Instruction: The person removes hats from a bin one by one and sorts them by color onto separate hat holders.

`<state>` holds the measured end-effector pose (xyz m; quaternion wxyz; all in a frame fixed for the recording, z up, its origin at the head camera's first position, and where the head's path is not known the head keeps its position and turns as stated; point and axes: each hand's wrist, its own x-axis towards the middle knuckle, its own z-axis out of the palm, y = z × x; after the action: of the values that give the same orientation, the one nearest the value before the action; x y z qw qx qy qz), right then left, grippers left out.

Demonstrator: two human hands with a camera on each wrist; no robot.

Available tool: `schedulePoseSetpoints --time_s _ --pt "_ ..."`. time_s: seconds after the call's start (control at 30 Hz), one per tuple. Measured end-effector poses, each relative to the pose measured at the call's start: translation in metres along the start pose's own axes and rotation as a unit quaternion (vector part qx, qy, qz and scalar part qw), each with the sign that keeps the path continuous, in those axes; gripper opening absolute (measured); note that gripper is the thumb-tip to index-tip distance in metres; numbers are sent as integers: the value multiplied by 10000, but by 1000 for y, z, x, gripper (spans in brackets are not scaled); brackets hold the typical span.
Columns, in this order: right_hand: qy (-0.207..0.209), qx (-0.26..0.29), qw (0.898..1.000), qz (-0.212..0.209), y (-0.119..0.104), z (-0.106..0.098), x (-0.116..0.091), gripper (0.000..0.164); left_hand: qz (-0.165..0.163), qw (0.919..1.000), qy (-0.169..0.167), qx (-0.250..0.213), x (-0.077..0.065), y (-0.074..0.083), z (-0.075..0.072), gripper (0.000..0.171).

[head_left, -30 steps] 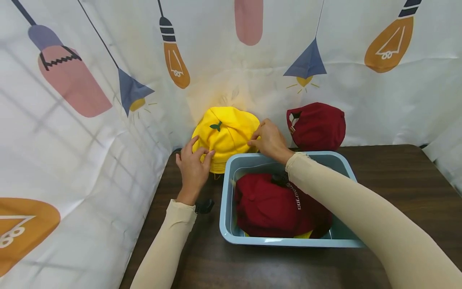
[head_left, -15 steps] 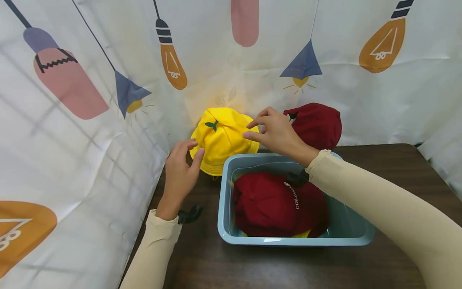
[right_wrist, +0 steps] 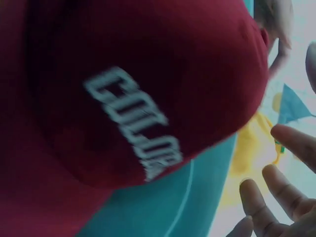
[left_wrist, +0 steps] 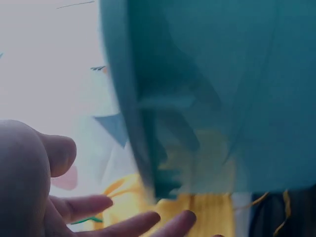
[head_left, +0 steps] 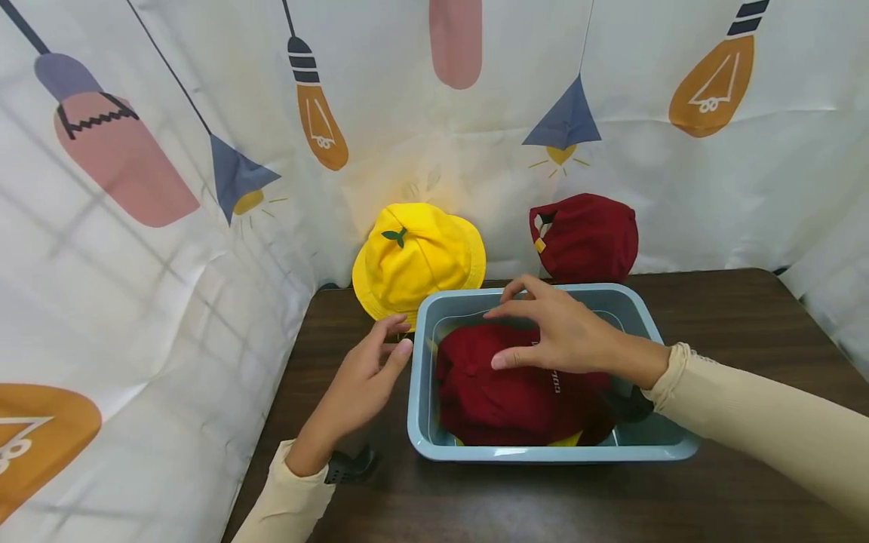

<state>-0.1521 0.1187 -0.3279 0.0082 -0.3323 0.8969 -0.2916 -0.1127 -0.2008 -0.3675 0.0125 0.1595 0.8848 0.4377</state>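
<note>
A red cap (head_left: 489, 400) with white lettering lies in a light blue plastic bin (head_left: 543, 454), with bits of yellow showing beneath it. Over the bin hovers my right hand (head_left: 563, 328), its fingers loosely bent and nothing between them. My left hand (head_left: 363, 385) is just outside the bin's left side, thumb and fingers apart, holding nothing. Behind it, a yellow bucket hat (head_left: 421, 260) with a green sprout leans against the back cloth. In the right wrist view the cap's lettering (right_wrist: 136, 123) lies close to my spread fingers (right_wrist: 284, 185).
Another red cap (head_left: 591, 237) stands at the back edge of the dark wooden table (head_left: 740, 332), right of the yellow hat. White printed cloth (head_left: 407, 90) hangs behind and along the left side. A dark strap is on each wrist.
Both hands have left the yellow hat and come back toward me. The right hand is now above the bin, and the left is lower beside it. The hat stays at the back.
</note>
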Motion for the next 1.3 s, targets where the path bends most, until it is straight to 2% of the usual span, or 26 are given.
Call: schedulePoseSetpoints --time_s 0.1,0.2,0.47,0.67,0.83,1.07,1.3 --pt "-207 -158 9996 50 -1 4 -11 66 -126 9988 -334 -323 -5 -3 8 59" --pt "-270 -347 9990 -42 0 8 -18 70 -136 9967 -503 -617 -8 -6 14 61" --pt "-110 -727 9966 -367 5 17 -25 67 -426 9913 -663 -1054 -14 -7 25 68" --pt "150 -793 9949 -602 9 20 -27 53 -382 9904 -653 -1154 -16 -11 34 67" --pt "408 -701 9934 -816 13 23 -27 40 -307 9907 -590 -1184 -16 -12 38 64" --pt "619 -514 9912 -1052 17 25 -26 33 -265 9912 -546 -1174 -16 -13 38 63" --pt "970 20 9901 -1012 19 20 -26 22 -232 9916 -540 -1154 -16 -13 39 63"
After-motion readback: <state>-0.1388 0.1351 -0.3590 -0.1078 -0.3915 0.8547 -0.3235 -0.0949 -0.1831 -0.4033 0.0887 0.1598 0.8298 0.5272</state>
